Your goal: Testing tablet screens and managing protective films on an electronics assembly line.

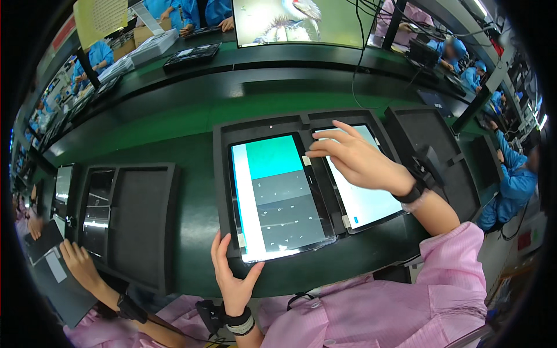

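Note:
A tablet [287,223] with a grey keypad and a green panel on its lit screen lies in the left bay of a black foam tray [258,125]. Its lower end overhangs the tray's near side. My left hand [233,284] grips its lower left corner, fingers along the side and thumb at the bottom edge. Over the right bay hovers my right hand [360,159], fingers stretched out and holding nothing. Beneath it is a second tablet [362,203] with a mostly white lit screen, partly hidden by that hand.
Another foam tray [139,223] stands left, a dark-screened tablet [97,211] in one bay. A co-worker's hand [81,267] is beyond it. At right is a third foam tray [426,136] with a black object [430,162]. A monitor [304,23] and hanging cables are behind.

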Demonstrator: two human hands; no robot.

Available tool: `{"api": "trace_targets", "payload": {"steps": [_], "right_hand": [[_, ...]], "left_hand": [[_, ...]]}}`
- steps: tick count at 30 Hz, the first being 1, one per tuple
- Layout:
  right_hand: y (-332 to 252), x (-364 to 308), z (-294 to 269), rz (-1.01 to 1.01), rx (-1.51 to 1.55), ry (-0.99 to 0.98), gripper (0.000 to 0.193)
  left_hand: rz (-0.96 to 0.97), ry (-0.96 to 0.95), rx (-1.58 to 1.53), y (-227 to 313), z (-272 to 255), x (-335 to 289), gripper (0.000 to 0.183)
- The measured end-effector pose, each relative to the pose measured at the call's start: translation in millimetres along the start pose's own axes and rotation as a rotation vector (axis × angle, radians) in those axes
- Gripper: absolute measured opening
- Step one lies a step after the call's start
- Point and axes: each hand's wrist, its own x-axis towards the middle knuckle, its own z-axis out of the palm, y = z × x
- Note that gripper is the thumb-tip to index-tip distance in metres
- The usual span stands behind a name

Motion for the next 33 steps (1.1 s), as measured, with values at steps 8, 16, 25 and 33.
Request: {"api": "trace_targets", "payload": {"steps": [8, 16, 25, 33], "right_hand": [[34.9, 55.1, 35.6, 0.005, 0.004, -0.098, 0.040], [41.8, 67.5, 56.0, -0.021, -0.075, -0.092, 0.043], [45.8, 65.3, 74.1, -0.078, 0.032, -0.074, 0.038], [43.2, 66.1, 64.4, 0.028, -0.026, -0.061, 0.038]], "left_hand": [[0.040, 0.035, -0.014, -4.5, 2.5, 2.2, 0.068], [0.039, 0.055, -0.038, -6.6, 2.8, 1.5, 0.069], [0.045, 0.071, -0.067, -9.9, 1.6, 0.7, 0.069], [0.038, 0.052, -0.068, -7.7, 0.0, 0.5, 0.070]]}}
